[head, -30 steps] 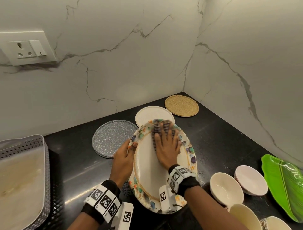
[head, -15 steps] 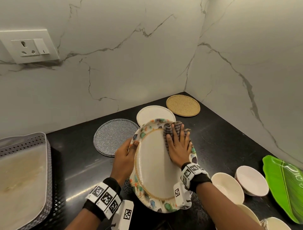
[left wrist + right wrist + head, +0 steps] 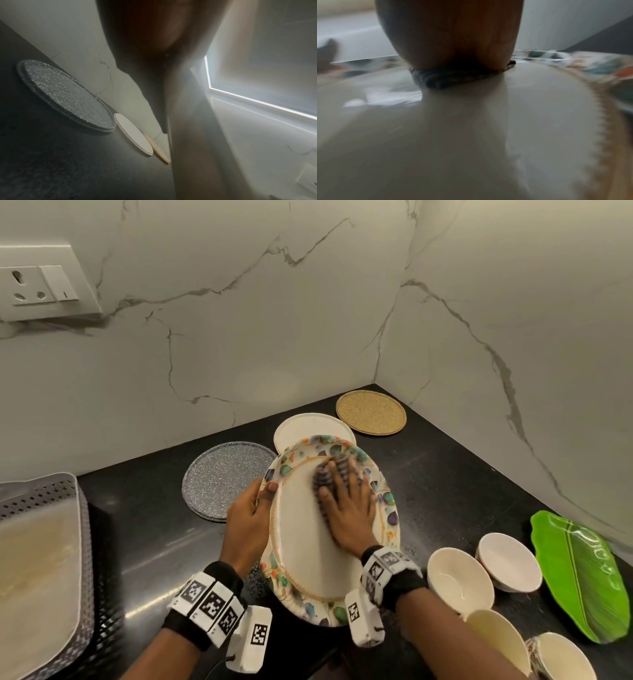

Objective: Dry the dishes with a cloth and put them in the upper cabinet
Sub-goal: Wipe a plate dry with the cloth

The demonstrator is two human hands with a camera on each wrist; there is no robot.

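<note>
The oval platter [image 3: 308, 546] with the painted rim is held tilted above the black counter [image 3: 445, 494], near its front edge and a little out from the back corner, so its cream face turns up toward the person and the cloth can sweep across it. The right hand [image 3: 346, 508] lies flat on that face with fingers [image 3: 334, 474] straight and slightly spread, pressing the striped cloth [image 3: 323, 479] against the far part of the well; the right wrist view shows the cloth squashed under the palm. The left hand [image 3: 248, 517] grips the platter's left rim, thumb on the face and the other fingers curled behind, which steadies it against the wiping push.

Behind it, toward the back corner, lie a glittery grey disc [image 3: 222, 477], a white plate [image 3: 308, 424] and a woven mat [image 3: 371, 412]. Along the right edge wait cream bowls [image 3: 459, 577] and a green leaf tray [image 3: 582, 580]. A perforated basket [image 3: 82, 529] sits at the left edge.
</note>
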